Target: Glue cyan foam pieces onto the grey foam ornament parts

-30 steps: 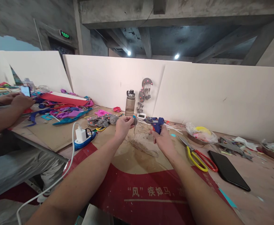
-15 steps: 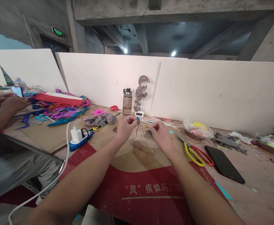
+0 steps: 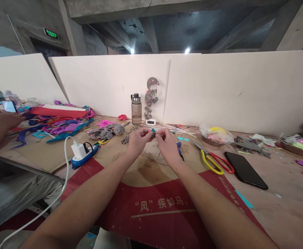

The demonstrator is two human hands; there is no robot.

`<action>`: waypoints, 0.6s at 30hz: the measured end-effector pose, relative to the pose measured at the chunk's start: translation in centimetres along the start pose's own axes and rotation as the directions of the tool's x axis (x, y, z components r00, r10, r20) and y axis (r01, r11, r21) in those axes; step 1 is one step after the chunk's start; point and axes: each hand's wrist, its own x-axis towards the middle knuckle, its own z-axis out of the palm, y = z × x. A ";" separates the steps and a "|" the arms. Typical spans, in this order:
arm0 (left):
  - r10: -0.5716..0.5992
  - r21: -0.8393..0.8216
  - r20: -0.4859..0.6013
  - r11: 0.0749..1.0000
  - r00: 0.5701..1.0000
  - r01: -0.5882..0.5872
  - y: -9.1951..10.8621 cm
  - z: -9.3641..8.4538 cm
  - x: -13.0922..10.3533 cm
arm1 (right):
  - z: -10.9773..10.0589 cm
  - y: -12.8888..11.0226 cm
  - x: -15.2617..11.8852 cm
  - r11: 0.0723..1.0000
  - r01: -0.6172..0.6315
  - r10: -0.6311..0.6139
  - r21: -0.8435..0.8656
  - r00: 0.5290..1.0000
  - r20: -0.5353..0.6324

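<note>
cluttered craft surface under white foam boards, both the left hand and right hand pinched together on a small grey felt piece held above it, still unfinished, with scissors lying beside.

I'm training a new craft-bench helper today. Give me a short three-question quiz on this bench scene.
1. True or false: the left hand and right hand meet on one small grey felt piece.
2. Which lies nearer the right hand: A) black phone B) yellow-and-red scissors?
3. What stands against the white board behind the hands, left of the hanging felt ornament?

Key: 1 true. 2 B. 3 the water bottle.
</note>
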 end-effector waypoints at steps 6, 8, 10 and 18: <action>-0.055 -0.077 0.042 0.995 0.998 0.058 0.1 0.1 -0.2 | -0.3 -0.4 0.0 1.000 0.003 -0.003 0.012 0.999 -0.032; -0.051 -0.085 0.048 0.995 0.998 0.055 0.1 0.0 -0.3 | -0.3 -0.5 0.0 0.999 -0.002 0.004 0.036 0.999 -0.034; -0.047 -0.086 0.044 0.995 0.998 0.051 0.0 0.0 -0.2 | -0.4 -0.5 0.0 0.999 -0.006 0.007 0.049 1.000 -0.028; -0.049 -0.071 0.071 0.996 0.996 0.054 0.0 -0.1 -0.3 | -0.7 -0.5 0.3 0.999 -0.009 0.007 -0.046 0.999 -0.035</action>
